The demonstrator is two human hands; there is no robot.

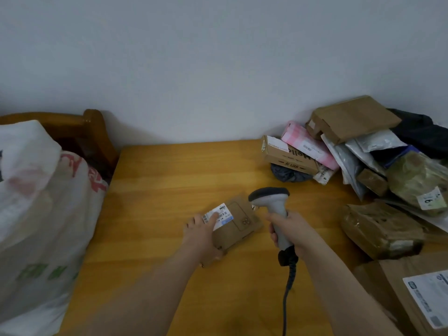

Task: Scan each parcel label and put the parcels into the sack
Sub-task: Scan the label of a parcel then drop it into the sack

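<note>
A small flat cardboard parcel (238, 224) lies on the wooden table (157, 190), its white barcode label (221, 213) facing up. My left hand (202, 230) grips the parcel's near left edge, with a finger over part of the label. My right hand (289, 232) holds the grey handle of a barcode scanner (270, 198), whose dark head hangs just above the parcel's right side. The scanner's cable (288, 287) trails down toward me. A big white sack (36, 202) with red and green print stands at the table's left end.
A pile of parcels (363, 146) fills the back right corner: cardboard boxes, a pink mailer, grey and black bags. Taped brown packages (380, 229) and a large labelled mailer (417, 294) lie at the right. A wooden chair back (92, 127) rises behind the sack.
</note>
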